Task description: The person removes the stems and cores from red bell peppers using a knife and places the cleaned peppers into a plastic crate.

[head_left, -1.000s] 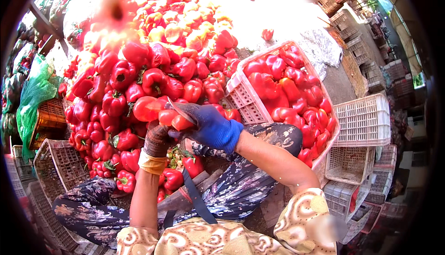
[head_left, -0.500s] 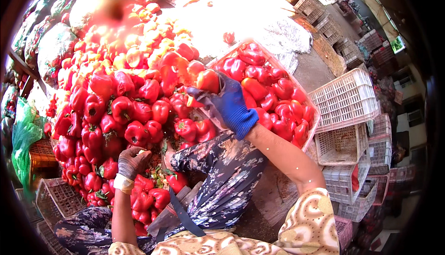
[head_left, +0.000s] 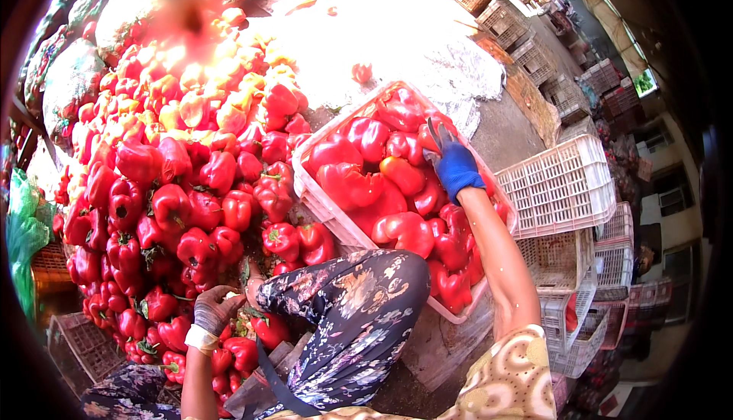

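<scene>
The right hand, in a blue glove, lies flat and loose on the peppers in the crate, grasping nothing; the left hand curls low at the pile, which lies just ahead of it; whether it holds one, I cannot tell.

We have the pepper heap on our left and a crate full of peppers on our right, our knee before it; stacked empty crates lie farther right.
</scene>
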The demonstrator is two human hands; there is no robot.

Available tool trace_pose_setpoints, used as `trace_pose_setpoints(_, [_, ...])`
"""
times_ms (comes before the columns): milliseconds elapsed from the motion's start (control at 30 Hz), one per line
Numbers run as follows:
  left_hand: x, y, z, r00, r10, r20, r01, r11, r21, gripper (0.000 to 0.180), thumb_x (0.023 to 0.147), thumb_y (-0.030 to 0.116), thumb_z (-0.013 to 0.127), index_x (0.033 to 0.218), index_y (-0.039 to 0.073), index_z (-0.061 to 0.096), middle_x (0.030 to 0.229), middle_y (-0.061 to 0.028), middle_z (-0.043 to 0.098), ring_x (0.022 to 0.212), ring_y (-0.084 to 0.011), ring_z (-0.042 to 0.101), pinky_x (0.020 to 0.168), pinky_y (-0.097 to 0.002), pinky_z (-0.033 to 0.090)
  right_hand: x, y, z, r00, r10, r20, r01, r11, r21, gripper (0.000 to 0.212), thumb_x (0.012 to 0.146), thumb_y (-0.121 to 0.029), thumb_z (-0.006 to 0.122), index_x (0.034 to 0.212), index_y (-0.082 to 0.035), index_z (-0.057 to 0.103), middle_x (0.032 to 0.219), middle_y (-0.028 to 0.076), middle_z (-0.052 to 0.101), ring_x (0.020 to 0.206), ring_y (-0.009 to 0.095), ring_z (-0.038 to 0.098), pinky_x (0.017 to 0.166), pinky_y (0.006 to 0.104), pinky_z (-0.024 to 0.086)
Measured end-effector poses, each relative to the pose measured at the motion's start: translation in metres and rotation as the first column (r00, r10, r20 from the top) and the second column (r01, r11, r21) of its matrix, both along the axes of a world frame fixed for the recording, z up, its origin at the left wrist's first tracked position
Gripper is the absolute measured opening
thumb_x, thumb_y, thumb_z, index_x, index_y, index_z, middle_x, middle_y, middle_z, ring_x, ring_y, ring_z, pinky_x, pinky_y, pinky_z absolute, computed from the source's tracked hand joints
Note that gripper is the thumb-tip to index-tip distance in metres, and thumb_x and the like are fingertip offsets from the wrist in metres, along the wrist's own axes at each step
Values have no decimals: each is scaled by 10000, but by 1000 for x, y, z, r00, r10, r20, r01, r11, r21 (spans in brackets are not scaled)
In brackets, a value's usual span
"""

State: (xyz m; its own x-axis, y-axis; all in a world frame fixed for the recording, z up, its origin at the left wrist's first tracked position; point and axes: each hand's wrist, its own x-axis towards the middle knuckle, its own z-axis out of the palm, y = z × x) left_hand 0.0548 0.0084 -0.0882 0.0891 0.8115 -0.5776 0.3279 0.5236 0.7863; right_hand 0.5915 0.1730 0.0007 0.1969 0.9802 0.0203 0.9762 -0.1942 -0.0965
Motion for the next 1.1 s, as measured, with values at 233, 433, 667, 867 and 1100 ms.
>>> trace_pose_setpoints(233, [2,-2,-20,998,63,24,-60,993,-104,312,810,168,760,1004,-54,655,738,-48,647,603,-90,572,507,-262,459,27,11,37,678,-150,-719,244,969,28,605,864,-358,687,1377,-112,479,1225,228,601,1048,362,638,844,406,527])
trace_pose_setpoints(433, [19,-7,-18,996,69,52,-59,984,-170,331,817,180,765,1034,-43,650,758,-43,653,650,-96,582,582,-246,479,30,56,-11,962,-270,-37,272,956,107,387,896,-342,577,1105,-21,627,966,254,655,893,416,638,785,489,513])
trace_pose_setpoints(667, [31,-7,-39,989,131,71,-119,981,-151,367,811,168,769,1066,-59,634,821,-43,646,724,-106,582,619,-253,485,28,58,-24,993,-67,93,53,988,145,331,916,-301,549,1042,-9,641,948,262,656,875,419,642,775,491,512])
trace_pose_setpoints(867, [51,13,-20,994,76,75,-57,973,-225,339,842,220,744,1104,26,653,895,-60,684,820,-99,604,739,-268,501,43,52,-50,965,74,253,-113,983,145,211,910,-171,546,1032,-41,661,1013,222,658,885,392,651,721,450,517])
trace_pose_setpoints(1100, [27,5,0,992,-30,-125,29,1000,-11,497,825,407,730,1119,14,655,944,-160,685,876,-192,660,763,-324,507,96,68,-74,994,95,-57,-92,994,52,271,910,-188,516,1053,-9,660,944,225,677,884,382,665,729,429,506])
